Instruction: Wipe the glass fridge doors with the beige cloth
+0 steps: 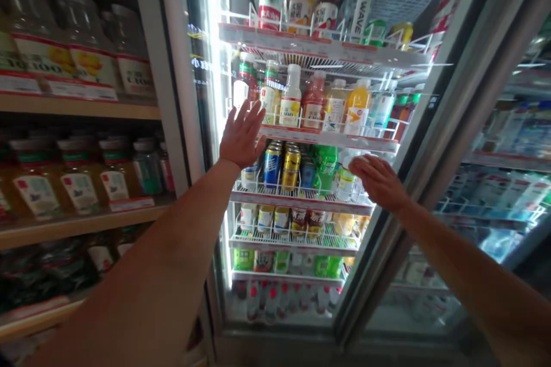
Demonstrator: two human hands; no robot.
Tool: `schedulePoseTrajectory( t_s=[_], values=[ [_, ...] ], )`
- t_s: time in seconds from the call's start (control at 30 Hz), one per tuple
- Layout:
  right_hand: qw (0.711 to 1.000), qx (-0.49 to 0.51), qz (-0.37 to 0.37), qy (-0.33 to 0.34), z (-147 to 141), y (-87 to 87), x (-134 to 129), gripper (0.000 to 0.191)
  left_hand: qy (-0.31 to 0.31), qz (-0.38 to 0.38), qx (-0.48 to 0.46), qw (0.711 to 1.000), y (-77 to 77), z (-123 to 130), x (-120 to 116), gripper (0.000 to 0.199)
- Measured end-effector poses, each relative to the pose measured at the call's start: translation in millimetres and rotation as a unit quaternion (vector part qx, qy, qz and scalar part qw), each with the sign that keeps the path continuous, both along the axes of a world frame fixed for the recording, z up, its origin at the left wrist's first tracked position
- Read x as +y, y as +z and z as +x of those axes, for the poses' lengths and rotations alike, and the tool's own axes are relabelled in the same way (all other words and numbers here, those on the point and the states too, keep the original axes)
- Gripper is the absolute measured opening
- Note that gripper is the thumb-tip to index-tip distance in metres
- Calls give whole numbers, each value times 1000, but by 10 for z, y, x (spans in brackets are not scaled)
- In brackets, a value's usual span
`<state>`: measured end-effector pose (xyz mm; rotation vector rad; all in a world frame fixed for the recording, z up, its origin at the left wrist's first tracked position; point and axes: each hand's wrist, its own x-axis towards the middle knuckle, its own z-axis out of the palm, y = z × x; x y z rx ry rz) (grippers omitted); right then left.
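Observation:
My left hand [243,136] is raised in front of a lit drinks cooler, fingers spread, holding nothing. Behind its fingertips stand juice bottles, among them a pale yellow-labelled bottle [290,104] and an orange drink bottle [358,112]. Just below and right of that hand are a blue can [272,166] and a gold can [291,171]. My right hand [381,180] reaches toward the cooler's right side with fingers stretched out and nothing visible in it. Green bottles [326,161] stand to its left on the same shelf. Whether either hand touches glass, I cannot tell.
Wooden shelves [77,104] with bottled drinks line the left side. A metal door frame [424,155] runs down the cooler's right edge, with another stocked cooler beyond it. Tall bottles [301,3] fill the top shelf; more cans and bottles sit lower down.

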<state>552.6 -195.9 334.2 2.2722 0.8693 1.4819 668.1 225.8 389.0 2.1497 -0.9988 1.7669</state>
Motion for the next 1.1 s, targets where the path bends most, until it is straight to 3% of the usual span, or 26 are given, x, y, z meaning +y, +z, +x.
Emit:
schedulePoseTrajectory(
  t_s=[0.07, 0.13, 0.2, 0.23, 0.3, 0.37, 0.43, 0.5, 0.57, 0.67, 0.73, 0.83, 0.93, 1.0, 1.1],
  values=[
    [997, -31, 70, -18, 29, 321, -72, 56, -1, -2, 1, 1000, 1, 3, 0, 68],
    [976, -101, 189, -31, 109, 672, -92, 53, -1, -1, 2, 1000, -1, 10, 1, 68],
    [946, -171, 275, -23, 198, 861, -4, 52, 1, 4, -3, 1000, -5, 17, 2, 67],
    [943, -181, 279, -16, 230, 868, 86, 52, 2, 6, -6, 1000, -7, 19, 2, 67],
    [971, -136, 197, 7, 252, 754, 327, 53, 2, 5, -5, 1000, -9, 18, 1, 67],
    [997, -39, 57, 33, 247, 621, 572, 53, -5, 0, 6, 1000, -9, 11, -1, 67],
    [998, 21, -24, 47, 270, 659, 737, 51, -10, -3, 13, 1000, -7, 6, -3, 67],
    [999, 2, -2, 54, 368, 944, 795, 49, -10, -2, 8, 1000, -8, 8, -2, 67],
    [992, -70, 76, 78, 541, 1383, 797, 48, -8, -1, 2, 1000, -10, 12, 0, 67],
    [945, -203, 225, 121, 829, 1892, 903, 45, -5, 1, 3, 1000, -12, 13, 3, 67],
    [939, -215, 239, 122, 930, 1936, 1127, 47, -5, 0, 5, 1000, -13, 7, 4, 67],
    [986, -87, 90, 109, 874, 1724, 1577, 51, -5, 0, 7, 1000, -11, -1, 4, 67],
    [997, -9, 15, 78, 726, 1693, 1883, 53, 5, 7, -1, 1000, -10, -1, 6, 66],
    [997, -30, 57, 51, 694, 1865, 1961, 54, 10, 7, -8, 1000, -12, -1, 7, 66],
    [974, -102, 200, 41, 785, 2130, 2055, 55, 14, -1, -9, 1000, -34, -10, 6, 65]
  ],
)
